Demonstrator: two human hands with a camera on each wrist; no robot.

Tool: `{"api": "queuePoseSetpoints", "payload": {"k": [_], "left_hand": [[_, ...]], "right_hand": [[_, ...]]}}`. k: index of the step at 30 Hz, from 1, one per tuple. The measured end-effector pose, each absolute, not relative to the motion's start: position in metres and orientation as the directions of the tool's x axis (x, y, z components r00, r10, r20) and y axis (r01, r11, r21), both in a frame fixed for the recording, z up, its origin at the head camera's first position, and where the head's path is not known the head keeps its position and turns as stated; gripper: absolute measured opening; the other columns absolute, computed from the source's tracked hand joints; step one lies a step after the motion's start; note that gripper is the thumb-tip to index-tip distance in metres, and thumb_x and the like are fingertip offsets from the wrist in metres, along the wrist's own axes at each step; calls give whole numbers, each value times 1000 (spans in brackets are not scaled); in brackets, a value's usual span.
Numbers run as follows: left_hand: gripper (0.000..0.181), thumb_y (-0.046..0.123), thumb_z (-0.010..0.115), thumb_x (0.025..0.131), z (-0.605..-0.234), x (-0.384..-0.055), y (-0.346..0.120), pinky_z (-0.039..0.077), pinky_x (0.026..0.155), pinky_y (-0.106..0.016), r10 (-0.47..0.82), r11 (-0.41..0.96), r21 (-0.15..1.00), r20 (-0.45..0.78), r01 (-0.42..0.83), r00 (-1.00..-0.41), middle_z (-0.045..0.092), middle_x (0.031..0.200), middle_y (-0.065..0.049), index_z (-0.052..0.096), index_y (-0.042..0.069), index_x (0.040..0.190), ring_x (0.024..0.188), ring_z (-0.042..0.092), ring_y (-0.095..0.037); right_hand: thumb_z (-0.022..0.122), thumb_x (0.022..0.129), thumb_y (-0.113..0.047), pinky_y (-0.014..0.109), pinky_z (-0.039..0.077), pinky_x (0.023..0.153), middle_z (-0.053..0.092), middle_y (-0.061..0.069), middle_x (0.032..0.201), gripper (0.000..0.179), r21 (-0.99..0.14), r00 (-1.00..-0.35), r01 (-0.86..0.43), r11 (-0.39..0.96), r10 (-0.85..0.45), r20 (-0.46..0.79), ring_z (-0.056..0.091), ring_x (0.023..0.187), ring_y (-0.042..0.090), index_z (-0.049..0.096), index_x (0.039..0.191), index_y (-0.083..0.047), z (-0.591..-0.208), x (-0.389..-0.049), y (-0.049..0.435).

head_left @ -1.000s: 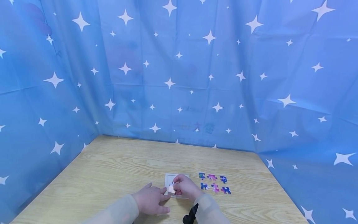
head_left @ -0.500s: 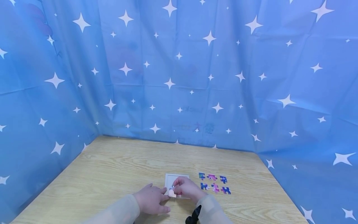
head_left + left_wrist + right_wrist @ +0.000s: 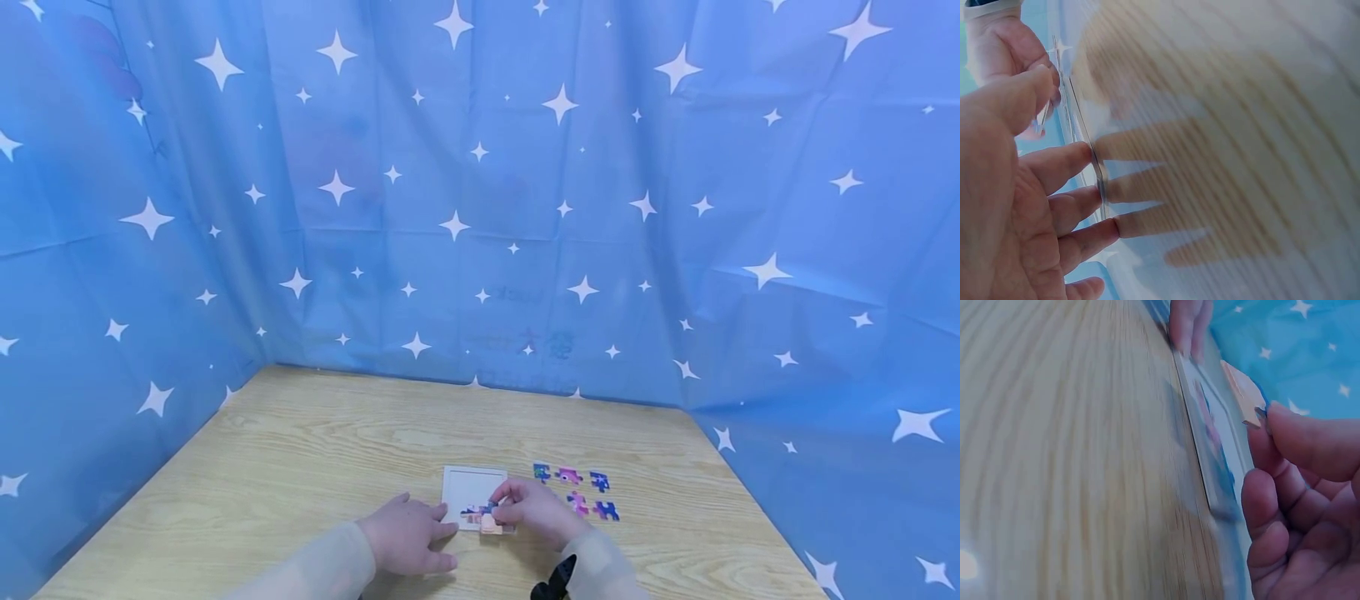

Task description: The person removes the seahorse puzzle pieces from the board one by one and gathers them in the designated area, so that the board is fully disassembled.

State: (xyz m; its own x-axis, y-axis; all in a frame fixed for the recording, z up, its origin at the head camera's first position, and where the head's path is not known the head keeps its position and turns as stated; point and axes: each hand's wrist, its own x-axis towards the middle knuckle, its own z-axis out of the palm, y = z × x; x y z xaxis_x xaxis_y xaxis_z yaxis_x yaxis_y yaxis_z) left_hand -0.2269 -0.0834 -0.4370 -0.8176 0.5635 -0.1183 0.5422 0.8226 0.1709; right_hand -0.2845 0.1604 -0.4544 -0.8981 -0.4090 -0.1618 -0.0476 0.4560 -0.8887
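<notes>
A shallow white puzzle tray (image 3: 468,479) lies on the table, with a few coloured pieces (image 3: 470,514) in its lower left part. My right hand (image 3: 536,510) pinches a puzzle piece (image 3: 491,524), peach with some blue, between thumb and fingers over the tray's lower right. In the right wrist view that puzzle piece (image 3: 1244,394) is tilted and raised above the tray (image 3: 1194,431). My left hand (image 3: 408,535) has its fingers spread, and fingertips (image 3: 1109,228) touch the tray's edge. The right hand covers part of the tray's right side.
Right of the tray lie loose puzzle pieces, among them a pink one (image 3: 568,475) and a dark blue one (image 3: 606,510). The wooden table (image 3: 337,442) meets a blue star-patterned curtain (image 3: 450,267) at its back and sides.
My right hand has shifted rightward across the tray with the pinched piece, uncovering coloured pieces at the tray's lower left. One loose piece is now out of sight near that hand. The left hand stays put.
</notes>
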Motion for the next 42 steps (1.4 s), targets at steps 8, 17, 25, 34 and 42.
{"api": "queuePoseSetpoints", "payload": {"k": [8,17,25,34,42], "left_hand": [[59,63,50,89,-438,-227,-84,28,109,-55,562,823,173,-119,541,-818,49,143,-2,57,28,135,130,46,-24],[58,62,50,89,-436,-227,-83,27,110,-54,561,824,174,-121,539,-819,50,143,-2,58,28,134,130,46,-24],[57,62,50,89,-435,-227,-83,28,109,-54,563,824,172,-125,541,-817,50,142,-2,58,28,134,129,47,-23],[58,62,50,89,-436,-228,-83,28,109,-55,559,825,180,-132,535,-818,50,142,-2,58,27,134,130,47,-23],[58,62,50,89,-436,-227,-83,27,110,-54,564,822,181,-125,540,-816,50,142,-3,58,27,134,129,47,-23]], "right_hand": [[75,80,-14,42,38,80,61,4,92,16,-844,-947,-25,536,-284,-152,51,88,22,66,88,-4,-452,-278,198],[77,79,-9,30,37,68,61,3,85,14,-836,-977,14,549,-169,-127,50,78,19,66,83,-2,-454,-271,230],[76,76,-3,31,37,71,62,4,86,13,-788,-992,31,615,-76,-99,51,80,19,63,76,-3,-457,-265,233],[77,74,-4,30,37,62,57,0,74,15,-727,-999,-13,686,-41,-20,49,71,17,63,71,-5,-463,-265,227],[79,73,-6,30,40,65,66,10,92,16,-687,-999,-3,727,-28,-25,58,87,26,64,70,-8,-464,-268,226]]}}
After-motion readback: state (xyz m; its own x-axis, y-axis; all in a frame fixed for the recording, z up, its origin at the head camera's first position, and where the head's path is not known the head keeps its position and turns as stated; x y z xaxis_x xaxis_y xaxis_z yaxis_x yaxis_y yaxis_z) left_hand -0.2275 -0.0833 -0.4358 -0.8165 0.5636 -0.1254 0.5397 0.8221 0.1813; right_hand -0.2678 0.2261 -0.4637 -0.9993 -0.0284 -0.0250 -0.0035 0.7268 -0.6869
